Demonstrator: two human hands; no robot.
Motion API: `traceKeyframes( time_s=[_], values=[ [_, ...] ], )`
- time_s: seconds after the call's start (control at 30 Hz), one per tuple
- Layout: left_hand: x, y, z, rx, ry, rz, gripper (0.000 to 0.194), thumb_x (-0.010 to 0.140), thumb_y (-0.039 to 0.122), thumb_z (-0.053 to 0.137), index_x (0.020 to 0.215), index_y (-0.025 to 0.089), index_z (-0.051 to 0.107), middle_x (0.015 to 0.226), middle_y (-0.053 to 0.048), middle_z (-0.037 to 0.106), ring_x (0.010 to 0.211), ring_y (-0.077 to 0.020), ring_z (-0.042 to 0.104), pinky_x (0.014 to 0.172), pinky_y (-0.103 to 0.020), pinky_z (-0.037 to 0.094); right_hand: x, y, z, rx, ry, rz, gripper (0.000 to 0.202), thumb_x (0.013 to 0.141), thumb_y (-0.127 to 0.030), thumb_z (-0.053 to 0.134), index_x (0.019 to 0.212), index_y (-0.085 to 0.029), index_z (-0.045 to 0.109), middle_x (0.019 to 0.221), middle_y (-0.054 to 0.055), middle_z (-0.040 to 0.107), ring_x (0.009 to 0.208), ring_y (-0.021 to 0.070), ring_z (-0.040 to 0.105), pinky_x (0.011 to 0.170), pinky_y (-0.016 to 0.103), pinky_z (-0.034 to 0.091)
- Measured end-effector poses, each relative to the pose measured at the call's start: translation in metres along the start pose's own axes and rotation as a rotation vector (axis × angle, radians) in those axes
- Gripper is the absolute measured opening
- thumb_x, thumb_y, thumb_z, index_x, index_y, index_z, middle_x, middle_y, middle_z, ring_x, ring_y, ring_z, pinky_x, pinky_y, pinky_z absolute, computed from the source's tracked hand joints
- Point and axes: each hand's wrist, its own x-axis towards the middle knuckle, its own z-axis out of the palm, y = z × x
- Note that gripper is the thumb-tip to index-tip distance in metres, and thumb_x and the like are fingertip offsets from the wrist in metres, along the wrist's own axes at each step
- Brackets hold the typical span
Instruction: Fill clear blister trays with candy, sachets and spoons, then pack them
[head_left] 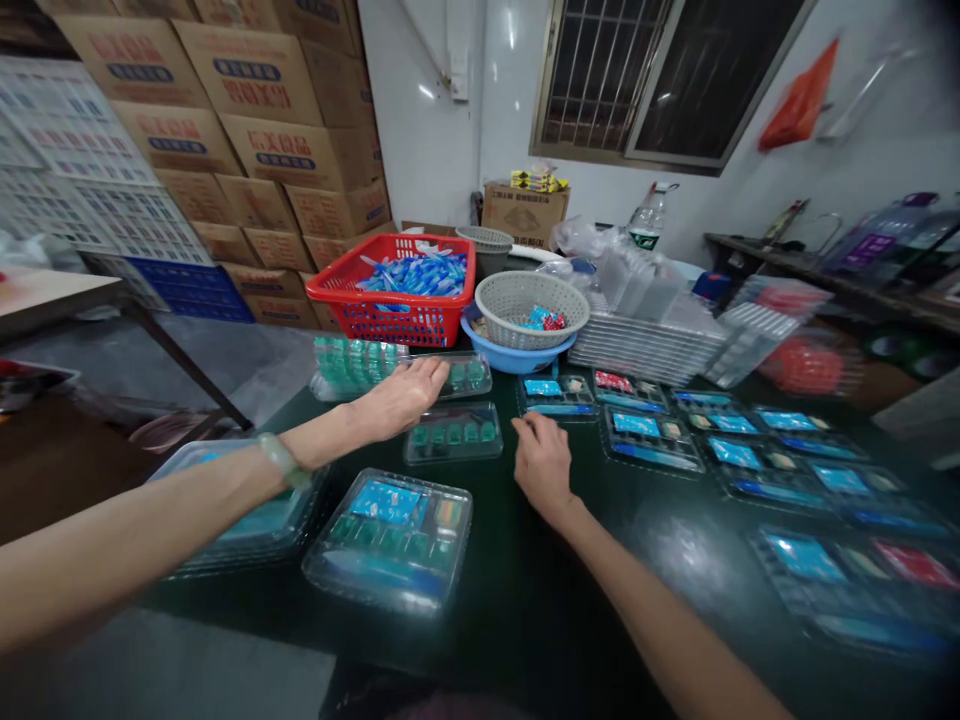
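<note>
Small clear tray (454,416) of green pieces (454,434), lying between the left hand (405,397) and the right hand (544,465).
Beneath everything spreads a dark green table (495,560); on its far side stands a red basket (409,322) of blue-and-white items (420,273), and nearer the person lies a larger filled tray (459,535) with a blue packet (386,502). The left hand's fingers stretch over another green-filled tray (461,392) just behind the small one, though whether they grasp it I cannot tell; the right hand's fingers curl toward the thumb, and whether they pinch anything is unclear.
</note>
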Motion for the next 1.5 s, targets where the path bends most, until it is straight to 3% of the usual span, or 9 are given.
traceKeyframes(
  time_s=[0.1,0.23,0.47,0.7,0.83,0.93,1.17,1.33,1.5],
  values=[
    [-0.009,-0.002,0.000,0.030,0.034,0.027,0.064,0.062,-0.005,0.041,0.125,0.004,0.033,0.123,-0.020,0.043,0.110,-0.0289,0.044,0.088,-0.039,0.041,0.014,0.040,0.002,-0.157,-0.027,0.118,0.035,0.083,-0.012,0.040,0.113,-0.014,0.056,0.114,0.016,0.051,0.096,0.0263,0.043,0.076,0.037,0.030],
    [-0.014,0.004,0.005,0.038,0.056,0.070,0.068,0.061,-0.005,0.041,0.128,0.002,0.031,0.124,-0.021,0.043,0.111,-0.0297,0.043,0.088,-0.039,0.041,0.017,0.066,0.004,-0.200,-0.082,0.039,0.025,0.081,-0.012,0.044,0.098,-0.016,0.062,0.095,0.012,0.057,0.087,0.0234,0.044,0.072,0.034,0.030],
    [-0.005,0.032,-0.017,0.078,0.099,0.149,0.064,0.062,-0.007,0.038,0.125,0.001,0.038,0.125,-0.021,0.044,0.110,-0.0303,0.044,0.085,-0.040,0.041,-0.023,0.029,-0.010,-0.210,-0.089,-0.095,0.019,0.082,-0.010,0.044,0.089,-0.017,0.061,0.085,0.008,0.056,0.080,0.0208,0.043,0.070,0.033,0.029],
    [0.010,0.083,-0.034,0.047,0.167,0.326,0.046,0.076,-0.005,0.034,0.121,-0.001,0.043,0.123,-0.023,0.048,0.113,-0.0321,0.043,0.086,-0.044,0.036,-0.087,0.006,-0.056,-0.172,-0.112,-0.091,0.019,0.079,-0.006,0.047,0.086,-0.018,0.060,0.080,0.006,0.056,0.076,0.0199,0.046,0.068,0.034,0.032],
    [0.011,0.114,-0.030,0.032,0.178,0.455,0.040,0.082,-0.001,0.031,0.119,0.002,0.045,0.123,-0.022,0.049,0.111,-0.0321,0.044,0.088,-0.049,0.033,-0.120,0.009,-0.094,-0.053,0.089,0.056,0.019,0.082,-0.015,0.051,0.099,-0.015,0.058,0.094,0.009,0.058,0.085,0.0211,0.052,0.073,0.035,0.038],
    [0.008,0.134,-0.030,-0.017,0.156,0.526,0.042,0.081,-0.002,0.031,0.120,0.004,0.045,0.124,-0.021,0.048,0.113,-0.0325,0.042,0.085,-0.048,0.033,-0.130,0.015,-0.121,0.062,0.282,0.184,0.042,0.080,-0.022,0.057,0.120,-0.013,0.047,0.113,0.015,0.052,0.100,0.0240,0.051,0.080,0.037,0.042],
    [0.001,0.158,-0.058,-0.422,-0.123,0.547,0.050,0.072,0.002,0.041,0.121,0.011,0.045,0.118,-0.014,0.050,0.106,-0.0251,0.046,0.081,-0.036,0.040,-0.130,0.028,-0.149,0.444,0.159,0.147,0.033,0.083,-0.017,0.052,0.116,-0.021,0.053,0.097,0.006,0.060,0.087,0.0161,0.056,0.076,0.030,0.047],
    [0.032,0.152,-0.067,-0.832,-0.467,0.492,0.059,0.067,0.004,0.045,0.125,0.015,0.044,0.114,-0.009,0.053,0.095,-0.0195,0.054,0.078,-0.028,0.044,-0.119,0.050,-0.153,0.688,0.045,0.359,0.023,0.082,-0.027,0.055,0.103,-0.021,0.061,0.080,0.002,0.062,0.067,0.0121,0.056,0.062,0.025,0.045],
    [0.068,0.145,-0.053,-1.239,-0.706,0.371,0.054,0.065,0.009,0.053,0.119,0.014,0.049,0.104,-0.008,0.062,0.085,-0.0185,0.059,0.069,-0.027,0.046,-0.100,0.071,-0.147,0.933,-0.088,0.570,0.024,0.077,-0.033,0.059,0.092,-0.016,0.064,0.070,0.001,0.062,0.059,0.0110,0.053,0.053,0.023,0.040]
  ],
)
